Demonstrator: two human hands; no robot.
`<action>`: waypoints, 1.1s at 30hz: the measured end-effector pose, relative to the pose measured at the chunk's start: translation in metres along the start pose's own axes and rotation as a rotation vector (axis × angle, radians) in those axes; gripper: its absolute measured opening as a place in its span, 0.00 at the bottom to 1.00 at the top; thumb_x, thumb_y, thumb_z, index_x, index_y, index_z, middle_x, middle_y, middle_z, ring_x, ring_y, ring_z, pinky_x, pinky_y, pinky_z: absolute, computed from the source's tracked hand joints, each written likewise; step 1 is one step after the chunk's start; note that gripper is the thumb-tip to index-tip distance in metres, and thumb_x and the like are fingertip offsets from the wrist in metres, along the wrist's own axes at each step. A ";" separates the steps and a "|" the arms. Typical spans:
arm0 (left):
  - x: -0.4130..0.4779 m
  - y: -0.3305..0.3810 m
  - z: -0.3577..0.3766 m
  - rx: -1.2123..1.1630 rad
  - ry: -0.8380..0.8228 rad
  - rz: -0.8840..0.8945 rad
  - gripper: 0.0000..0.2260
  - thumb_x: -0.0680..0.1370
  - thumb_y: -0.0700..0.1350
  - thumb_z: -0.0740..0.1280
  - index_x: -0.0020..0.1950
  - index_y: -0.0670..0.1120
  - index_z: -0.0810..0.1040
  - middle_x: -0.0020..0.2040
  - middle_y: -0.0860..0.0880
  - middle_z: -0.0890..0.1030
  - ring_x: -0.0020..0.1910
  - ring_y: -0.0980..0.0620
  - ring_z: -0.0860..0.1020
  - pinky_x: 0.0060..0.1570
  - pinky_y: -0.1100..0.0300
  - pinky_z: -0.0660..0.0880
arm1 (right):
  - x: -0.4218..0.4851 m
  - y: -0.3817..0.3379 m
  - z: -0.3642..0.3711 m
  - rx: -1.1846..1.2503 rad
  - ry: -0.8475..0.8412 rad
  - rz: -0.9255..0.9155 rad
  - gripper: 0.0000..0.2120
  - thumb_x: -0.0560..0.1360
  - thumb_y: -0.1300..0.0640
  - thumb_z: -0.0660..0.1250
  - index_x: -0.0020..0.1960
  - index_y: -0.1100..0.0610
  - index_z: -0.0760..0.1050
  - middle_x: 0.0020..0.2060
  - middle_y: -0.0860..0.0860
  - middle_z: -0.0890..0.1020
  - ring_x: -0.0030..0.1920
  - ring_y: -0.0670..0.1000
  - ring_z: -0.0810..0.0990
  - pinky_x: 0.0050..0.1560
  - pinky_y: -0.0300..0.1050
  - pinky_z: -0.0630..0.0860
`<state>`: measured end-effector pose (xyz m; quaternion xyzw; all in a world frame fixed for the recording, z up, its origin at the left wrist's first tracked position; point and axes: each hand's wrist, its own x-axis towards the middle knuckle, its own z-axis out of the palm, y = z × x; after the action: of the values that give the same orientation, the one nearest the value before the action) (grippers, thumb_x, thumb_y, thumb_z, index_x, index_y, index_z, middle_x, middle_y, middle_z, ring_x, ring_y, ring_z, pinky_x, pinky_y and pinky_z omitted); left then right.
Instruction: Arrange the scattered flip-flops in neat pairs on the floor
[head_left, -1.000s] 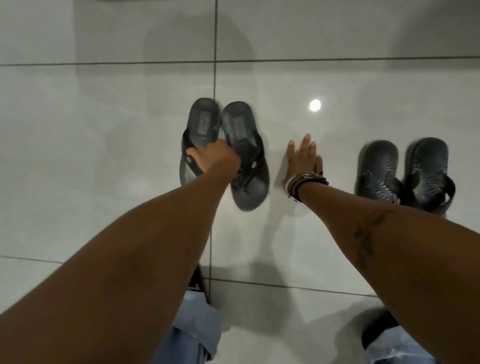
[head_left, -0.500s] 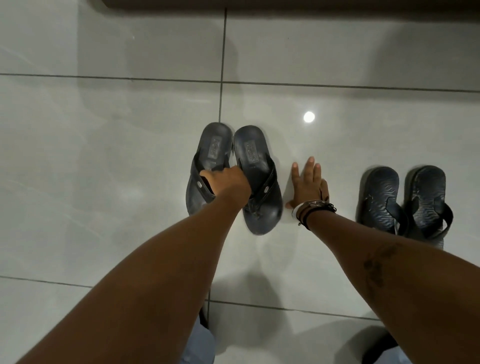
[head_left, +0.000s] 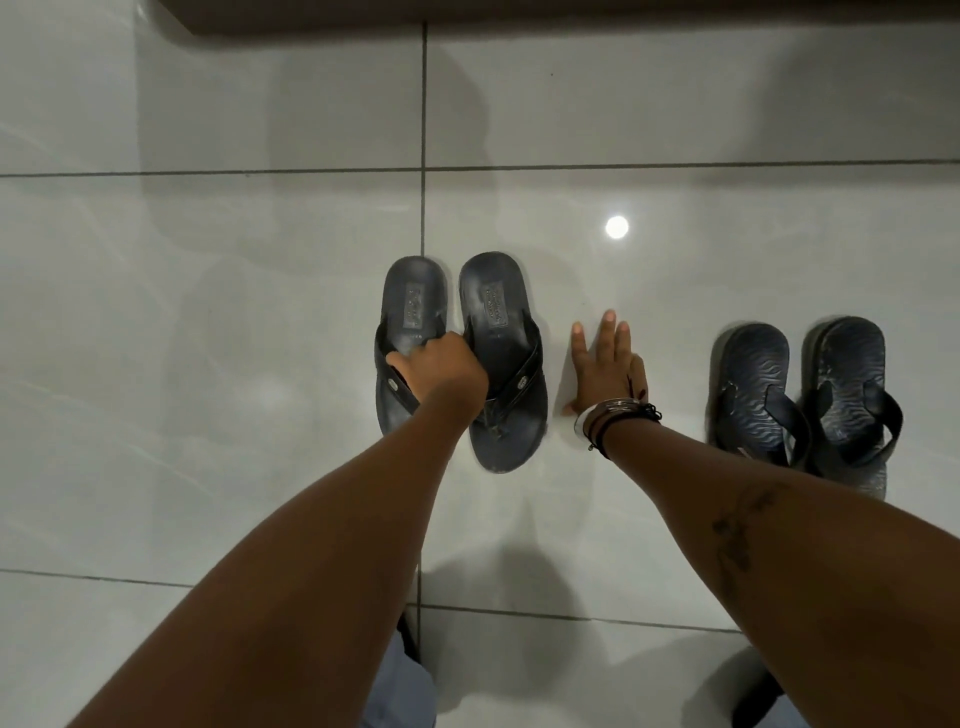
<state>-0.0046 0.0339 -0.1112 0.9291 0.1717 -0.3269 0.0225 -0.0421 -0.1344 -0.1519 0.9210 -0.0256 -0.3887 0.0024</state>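
Observation:
Two smooth black flip-flops lie side by side on the pale tiled floor, heels away from me: the left one (head_left: 413, 312) and the right one (head_left: 506, 364). My left hand (head_left: 441, 371) is closed around the strap of the left one, covering its toe part. My right hand (head_left: 605, 366), with bracelets at the wrist, rests flat on the floor with fingers spread, just right of this pair and not touching it. Farther right lies a second pair with wavy-patterned soles: one flip-flop (head_left: 756, 389) and its mate (head_left: 849, 400), close together.
Glossy grey tiles (head_left: 208, 364) with dark grout lines surround the flip-flops. A dark brown edge (head_left: 519, 15) runs along the top of the view. A bright light reflection (head_left: 616, 227) shows on the floor. My knees in blue fabric (head_left: 400, 691) are at the bottom.
The view has shifted, so both pairs sit lower in frame. The right flip-flop of the smooth pair has turned straighter, now nearly parallel to the left one. My right hand stays flat beside it.

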 end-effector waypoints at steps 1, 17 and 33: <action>0.004 -0.003 -0.004 -0.012 0.016 -0.011 0.03 0.77 0.44 0.66 0.44 0.48 0.74 0.39 0.47 0.79 0.49 0.41 0.79 0.68 0.40 0.60 | 0.000 0.000 -0.001 -0.001 0.000 0.002 0.53 0.70 0.47 0.74 0.78 0.51 0.38 0.77 0.62 0.37 0.78 0.63 0.40 0.76 0.56 0.56; 0.089 -0.008 -0.065 0.003 0.065 0.004 0.06 0.76 0.44 0.68 0.43 0.47 0.72 0.38 0.46 0.76 0.51 0.41 0.79 0.71 0.39 0.58 | -0.001 0.000 -0.002 -0.035 -0.025 0.011 0.53 0.71 0.42 0.72 0.78 0.51 0.34 0.77 0.62 0.36 0.78 0.62 0.41 0.75 0.55 0.58; 0.056 0.022 -0.060 0.194 0.322 0.165 0.16 0.77 0.52 0.63 0.55 0.42 0.78 0.58 0.38 0.79 0.61 0.37 0.74 0.68 0.36 0.60 | -0.007 0.021 -0.021 0.356 -0.084 0.011 0.34 0.78 0.53 0.63 0.78 0.55 0.49 0.79 0.58 0.44 0.79 0.59 0.44 0.76 0.62 0.47</action>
<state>0.0792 0.0391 -0.0997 0.9780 0.0643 -0.1863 -0.0681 -0.0330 -0.1549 -0.1316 0.8897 -0.0990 -0.4160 -0.1599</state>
